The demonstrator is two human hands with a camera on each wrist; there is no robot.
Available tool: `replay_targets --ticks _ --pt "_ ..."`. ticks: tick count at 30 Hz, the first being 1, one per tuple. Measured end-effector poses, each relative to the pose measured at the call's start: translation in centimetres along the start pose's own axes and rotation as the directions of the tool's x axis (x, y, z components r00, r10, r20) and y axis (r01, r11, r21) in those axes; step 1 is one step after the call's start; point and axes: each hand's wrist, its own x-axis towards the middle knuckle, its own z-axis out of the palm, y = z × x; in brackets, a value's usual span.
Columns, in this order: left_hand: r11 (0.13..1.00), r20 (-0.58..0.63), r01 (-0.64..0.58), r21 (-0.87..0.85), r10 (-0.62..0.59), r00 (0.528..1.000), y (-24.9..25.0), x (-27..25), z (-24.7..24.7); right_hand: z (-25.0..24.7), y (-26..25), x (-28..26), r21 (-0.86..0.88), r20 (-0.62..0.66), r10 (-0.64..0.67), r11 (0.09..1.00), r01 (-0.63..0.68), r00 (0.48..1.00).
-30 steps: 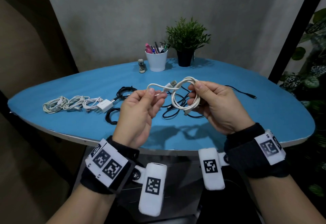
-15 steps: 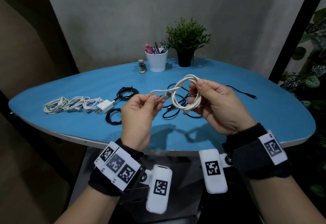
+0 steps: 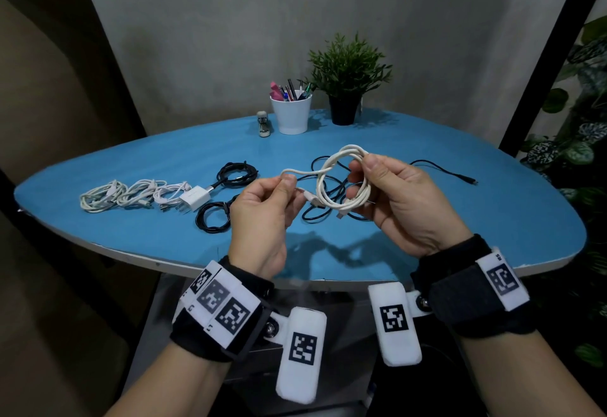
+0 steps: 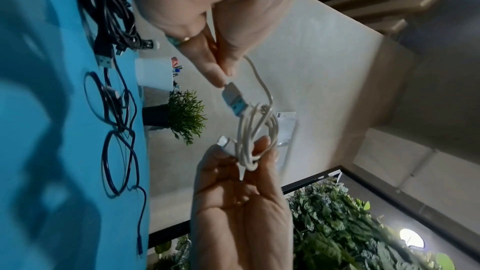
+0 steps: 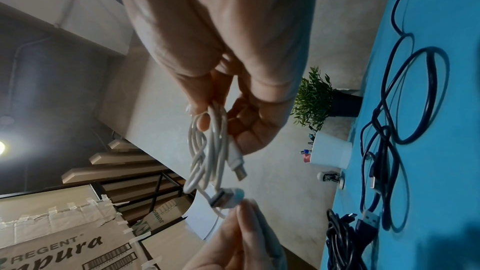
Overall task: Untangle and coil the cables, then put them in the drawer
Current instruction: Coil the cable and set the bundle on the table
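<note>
A white USB cable (image 3: 343,183) hangs in a small coil above the blue table (image 3: 492,219). My right hand (image 3: 363,175) pinches the coil at its right side between thumb and fingers; the coil (image 5: 207,151) shows a small plug dangling beside it. My left hand (image 3: 290,186) pinches the cable's free end just behind the USB plug (image 4: 233,100), whose tip sits at the coil's loop. Loose black cables (image 3: 328,212) lie tangled on the table under the hands, one tail (image 3: 453,175) running right.
Three white coiled cables (image 3: 131,194) and a white charger (image 3: 194,199) lie at the left, with two black coils (image 3: 236,171) (image 3: 213,217) beside them. A pen cup (image 3: 291,115), a potted plant (image 3: 345,88) and a small stapler (image 3: 262,124) stand at the back. No drawer shows.
My left hand has brought the USB plug end down from above the coil to the coil's loop. The right hand keeps holding the coil in nearly the same place.
</note>
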Motion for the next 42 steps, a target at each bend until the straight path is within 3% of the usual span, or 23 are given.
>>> replay_targets --ticks 9,13,18,24,27,28,32,36,40,42 --pt "0.98 -0.027 0.108 -0.165 -0.114 0.993 -0.2 0.0 0.6 0.4 0.8 0.0 -0.008 0.023 0.035 0.999 -0.035 0.999" --pt "0.969 0.071 0.207 -0.132 -0.199 0.977 -0.3 -0.4 0.7 0.3 0.6 0.2 -0.022 0.019 0.031 0.999 -0.03 0.999" --pt "0.946 0.245 0.301 0.121 -0.322 0.914 -1.1 -1.8 0.4 0.1 0.3 0.5 -0.03 -0.046 0.017 0.999 -0.018 0.999" --pt "0.889 0.384 0.161 0.428 -0.34 0.858 -1.0 -1.9 -0.4 -0.1 0.0 0.4 -0.081 -0.083 0.007 0.997 -0.013 0.997" --pt "0.84 0.503 0.058 0.54 -0.377 0.778 0.5 -1.1 -1.4 -0.2 0.2 0.3 -0.108 -0.104 -0.002 0.994 -0.009 0.995" --pt "0.837 0.514 0.031 0.547 -0.364 0.777 1.1 -0.8 -1.5 -0.2 0.3 0.3 -0.115 -0.105 0.001 0.993 -0.013 0.994" --pt "0.867 0.434 -0.026 0.498 -0.224 0.872 2.4 -0.2 -0.6 0.4 0.8 0.2 -0.188 -0.042 0.018 0.982 -0.025 0.999" --pt "0.841 0.441 -0.163 0.516 -0.097 0.892 1.6 -0.5 0.8 0.7 1.0 0.0 -0.223 0.053 0.057 0.974 -0.044 0.997" --pt "0.899 0.383 -0.096 0.427 -0.084 0.92 0.9 -0.8 1.7 0.1 1.2 -0.1 -0.113 0.086 0.061 0.992 -0.051 0.994" --pt "0.882 0.367 -0.141 0.451 -0.039 0.93 0.5 -0.3 1.5 -0.1 1.2 -0.2 -0.052 0.149 0.062 0.997 -0.054 0.987"
